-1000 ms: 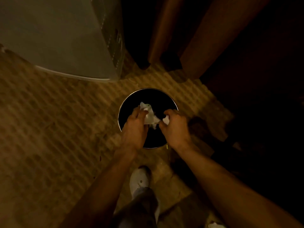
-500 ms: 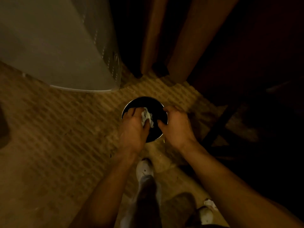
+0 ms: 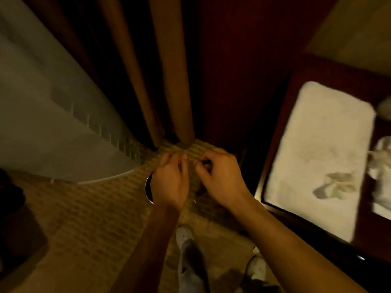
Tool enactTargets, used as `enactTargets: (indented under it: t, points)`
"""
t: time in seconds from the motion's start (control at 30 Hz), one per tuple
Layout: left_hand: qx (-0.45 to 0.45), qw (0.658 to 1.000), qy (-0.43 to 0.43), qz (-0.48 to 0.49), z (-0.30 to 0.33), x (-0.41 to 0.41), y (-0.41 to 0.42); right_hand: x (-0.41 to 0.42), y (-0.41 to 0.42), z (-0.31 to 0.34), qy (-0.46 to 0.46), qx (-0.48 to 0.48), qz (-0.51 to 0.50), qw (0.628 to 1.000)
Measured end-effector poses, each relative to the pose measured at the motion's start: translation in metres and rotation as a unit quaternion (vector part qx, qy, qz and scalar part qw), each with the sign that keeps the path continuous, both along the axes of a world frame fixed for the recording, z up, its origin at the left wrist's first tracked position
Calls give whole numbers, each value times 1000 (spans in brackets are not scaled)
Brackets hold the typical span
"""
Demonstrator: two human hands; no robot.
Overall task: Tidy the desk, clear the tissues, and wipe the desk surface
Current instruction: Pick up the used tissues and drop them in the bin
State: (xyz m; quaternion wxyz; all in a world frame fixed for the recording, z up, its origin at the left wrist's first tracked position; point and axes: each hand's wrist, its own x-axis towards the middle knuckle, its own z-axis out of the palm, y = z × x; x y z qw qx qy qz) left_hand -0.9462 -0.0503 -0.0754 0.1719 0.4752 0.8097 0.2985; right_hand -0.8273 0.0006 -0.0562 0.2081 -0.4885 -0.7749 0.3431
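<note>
Two hands over the bin point(image 3: 148, 188) and that's about it. Only a sliver of its rim shows beside the left hand point(image 3: 170, 179), so I can't see what's inside. Both hands have the fingers curled in loosely with nothing in their grip; the right hand point(image 3: 220, 179) sits just right of the left. Half a second ago the left was holding a tissue over the open bin, now it's gone from both hands. The view has swung up too, so the table point(image 3: 281, 132) now shows right of the bin, with a white towel point(image 3: 313, 149) on it and crumpled tissues point(image 3: 334, 185) lying on the towel.
</note>
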Motion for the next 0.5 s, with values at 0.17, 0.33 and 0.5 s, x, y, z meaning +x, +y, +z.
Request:
enactTargets:
  t: [0.17,0.33,0.5]
  points:
    - [-2,997,-12,-80,56,75,7,78,-13,55,24,26,-59,998]
    - [9,986,-11,-168,82,157,11,162,-24,73,-6,20,-152,988]
    - [19,970,-1,-243,79,224,17,241,-35,78,-53,18,-216,975]
